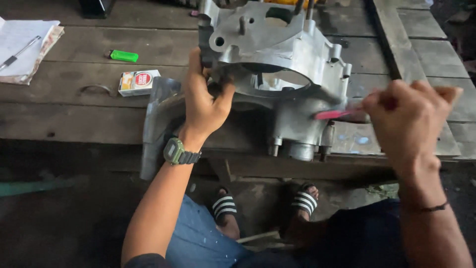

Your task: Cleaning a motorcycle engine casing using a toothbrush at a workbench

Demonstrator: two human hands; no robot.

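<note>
On the wooden bench (74, 106), left hand (203, 101) steadies an engine casing (277, 54) (grey metal).

I note the casing (277, 74) standing on the bench (99, 114), at its near edge. My left hand (203, 104) is on the casing's left side; my right hand (409, 119) is to its right, with a tool (337, 114) between hand and casing. Left of the casing lie a box (139, 82), a lighter (124, 55) behind it, and papers (22, 47) with a pen (20, 52) on them at far left. Below the bench edge are my feet (263, 208).
</note>
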